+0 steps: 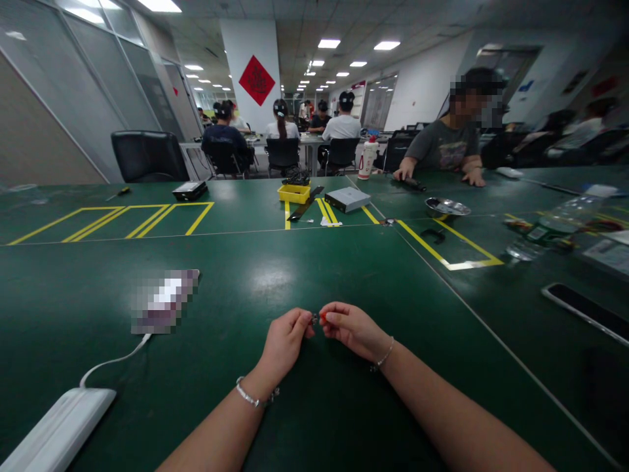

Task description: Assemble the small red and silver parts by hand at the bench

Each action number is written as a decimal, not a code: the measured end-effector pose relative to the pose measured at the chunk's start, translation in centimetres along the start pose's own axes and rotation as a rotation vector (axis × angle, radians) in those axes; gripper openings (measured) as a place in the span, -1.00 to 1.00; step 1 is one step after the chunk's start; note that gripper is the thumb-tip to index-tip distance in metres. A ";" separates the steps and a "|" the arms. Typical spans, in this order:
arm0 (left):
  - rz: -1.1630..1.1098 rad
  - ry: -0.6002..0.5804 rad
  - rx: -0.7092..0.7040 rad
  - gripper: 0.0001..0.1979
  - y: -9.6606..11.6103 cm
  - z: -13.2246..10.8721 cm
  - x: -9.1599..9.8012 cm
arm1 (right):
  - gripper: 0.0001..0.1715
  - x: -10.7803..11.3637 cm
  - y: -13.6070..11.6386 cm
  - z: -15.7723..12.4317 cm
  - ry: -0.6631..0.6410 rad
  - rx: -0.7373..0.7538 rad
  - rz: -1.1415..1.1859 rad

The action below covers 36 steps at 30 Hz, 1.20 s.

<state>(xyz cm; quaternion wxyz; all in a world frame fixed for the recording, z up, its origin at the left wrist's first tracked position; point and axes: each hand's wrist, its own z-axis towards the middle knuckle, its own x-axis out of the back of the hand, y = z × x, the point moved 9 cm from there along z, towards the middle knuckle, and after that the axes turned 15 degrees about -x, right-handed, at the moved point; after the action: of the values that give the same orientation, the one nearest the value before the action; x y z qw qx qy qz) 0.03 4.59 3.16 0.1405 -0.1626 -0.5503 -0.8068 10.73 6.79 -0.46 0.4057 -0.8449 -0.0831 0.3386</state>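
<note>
The left hand [285, 341] pinched a small grey part [314, 318] and the right hand [351, 328] a tiny orange piece [323, 316], meeting between the fingertips above the green table [344, 262], where so slight a grip risked dropping either.

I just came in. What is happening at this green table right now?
Someone is working with both bare hands over the green table. The left hand pinches a small dark part and the right hand pinches a small orange part; the two parts meet between the fingertips. A white device with a cable lies on the left, a phone on the right. Farther across sits another person.
</note>
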 end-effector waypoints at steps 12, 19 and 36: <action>-0.019 0.090 -0.003 -0.86 -0.7 0.1 0.3 | -0.73 0.0 0.0 -0.1 0.015 0.003 0.008; -0.042 0.088 -0.015 -0.84 -0.3 0.2 0.3 | -0.79 0.0 -0.1 -0.1 0.002 0.010 0.006; -0.026 0.011 0.002 -0.69 0.0 0.0 0.2 | -0.79 -0.1 -0.1 0.0 -0.003 0.009 -0.008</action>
<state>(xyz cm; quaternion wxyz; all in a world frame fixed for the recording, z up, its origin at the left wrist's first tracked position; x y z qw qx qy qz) -0.13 4.62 3.19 0.1335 -0.1508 -0.5525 -0.8088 10.68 6.78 -0.33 0.4108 -0.8423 -0.0854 0.3384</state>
